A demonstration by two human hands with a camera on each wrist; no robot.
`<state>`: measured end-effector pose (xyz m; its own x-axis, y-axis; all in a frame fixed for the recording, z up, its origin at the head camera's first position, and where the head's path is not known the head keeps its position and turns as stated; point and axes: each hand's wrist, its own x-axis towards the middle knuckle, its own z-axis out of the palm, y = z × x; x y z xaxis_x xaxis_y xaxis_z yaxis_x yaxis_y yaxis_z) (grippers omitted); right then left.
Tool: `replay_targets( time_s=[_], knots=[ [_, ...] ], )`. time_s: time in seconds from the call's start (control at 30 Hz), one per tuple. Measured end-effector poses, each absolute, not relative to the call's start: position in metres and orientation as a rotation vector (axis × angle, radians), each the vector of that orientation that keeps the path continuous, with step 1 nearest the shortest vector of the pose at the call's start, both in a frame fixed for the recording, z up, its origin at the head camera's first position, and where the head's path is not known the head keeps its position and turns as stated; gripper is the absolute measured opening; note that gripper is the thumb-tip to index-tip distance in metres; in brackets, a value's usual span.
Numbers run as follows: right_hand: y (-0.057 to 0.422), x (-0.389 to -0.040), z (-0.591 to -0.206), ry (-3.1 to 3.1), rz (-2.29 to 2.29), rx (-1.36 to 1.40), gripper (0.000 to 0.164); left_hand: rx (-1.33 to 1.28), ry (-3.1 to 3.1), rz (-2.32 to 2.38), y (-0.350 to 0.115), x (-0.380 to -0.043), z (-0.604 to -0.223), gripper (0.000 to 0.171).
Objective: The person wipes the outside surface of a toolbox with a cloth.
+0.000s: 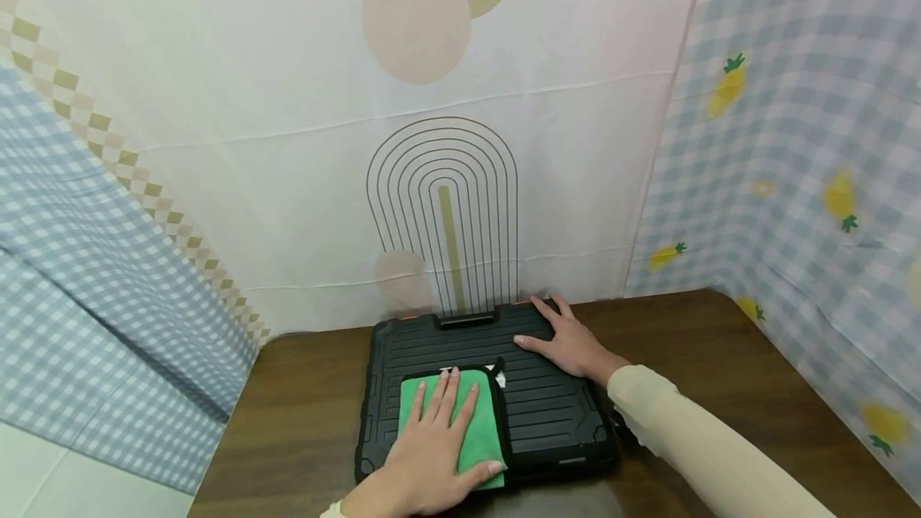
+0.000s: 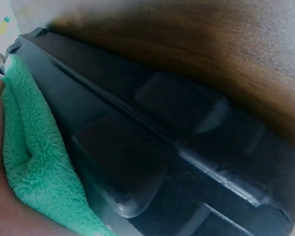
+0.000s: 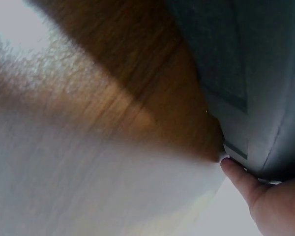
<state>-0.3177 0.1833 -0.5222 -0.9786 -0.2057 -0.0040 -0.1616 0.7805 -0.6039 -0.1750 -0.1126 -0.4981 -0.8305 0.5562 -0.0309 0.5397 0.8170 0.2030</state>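
A black ribbed hard case (image 1: 554, 410) lies flat on the wooden table, its handle (image 1: 468, 320) toward the wall. Spread over its near middle is a green fluffy cloth (image 1: 484, 426) with a black border. My left hand (image 1: 432, 454) rests flat on this cloth, fingers straight and parted. In the left wrist view the cloth (image 2: 39, 167) bunches beside the palm, close to the case's side. At the far right corner of the case, my right hand (image 1: 572, 346) rests with spread fingers reaching the back edge. One fingertip (image 3: 231, 167) shows at the case's edge in the right wrist view.
The brown wooden table (image 1: 302, 406) extends on both sides of the case. Behind it hangs a white patterned sheet (image 1: 309, 206). Blue checked cloth hangs at the left (image 1: 108, 278) and at the right (image 1: 791, 222). A small white tag (image 1: 500, 379) shows beside the green cloth.
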Motion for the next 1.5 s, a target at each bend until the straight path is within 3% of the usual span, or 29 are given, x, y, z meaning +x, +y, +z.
replay_targets(
  time_s=[0.73, 1.5],
  knots=[
    [0.187, -0.318, -0.524, 2.908, -0.946, -0.307, 0.106, 0.804, 2.819, 0.270, -0.110, -0.208, -0.478, 0.089],
    [0.186, -0.321, -0.525, 2.898, -0.952, -0.274, 0.106, 0.605, 2.864, 0.147, -0.109, -0.318, -0.474, 0.087]
  ],
)
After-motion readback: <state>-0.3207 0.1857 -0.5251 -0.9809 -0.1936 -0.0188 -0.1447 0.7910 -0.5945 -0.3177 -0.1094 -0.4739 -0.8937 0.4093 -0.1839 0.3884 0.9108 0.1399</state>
